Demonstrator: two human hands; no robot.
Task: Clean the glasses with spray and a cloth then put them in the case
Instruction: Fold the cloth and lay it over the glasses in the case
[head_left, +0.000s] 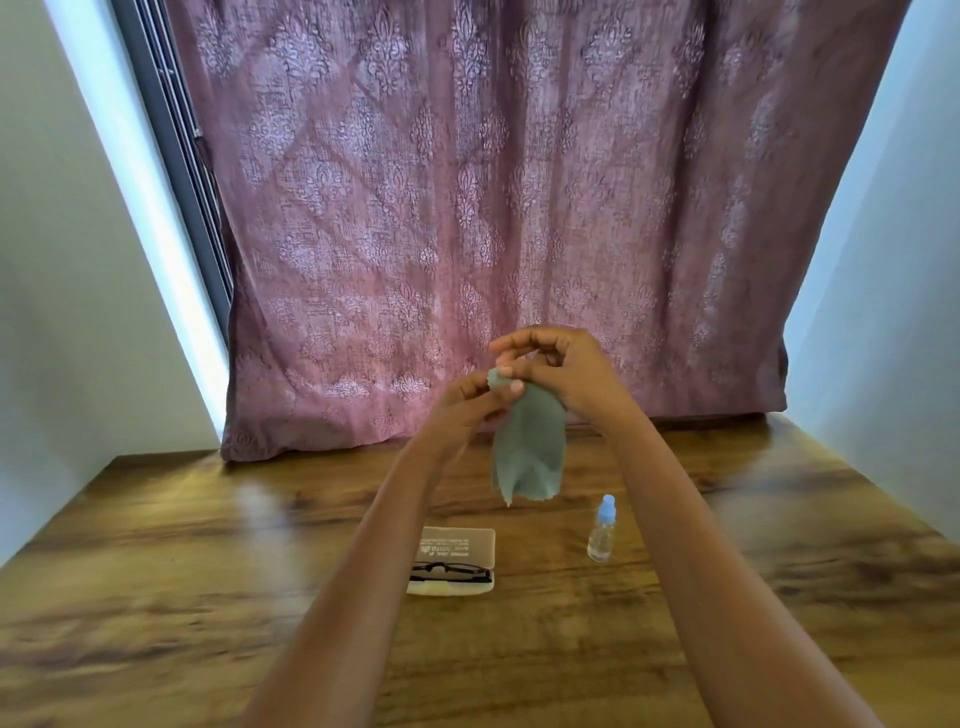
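A grey-green cloth (530, 447) hangs in the air above the wooden table (208, 561). My left hand (462, 410) and my right hand (561, 369) both pinch its top edge, fingers close together. Below them an open pale case (457, 545) lies on the table with black-framed glasses (451, 572) resting in its near half. A small clear spray bottle (601, 530) with a blue cap stands upright to the right of the case.
A patterned mauve curtain (493, 208) hangs behind the table's far edge. White walls close in on both sides, and a dark window frame (176, 156) runs along the left of the curtain.
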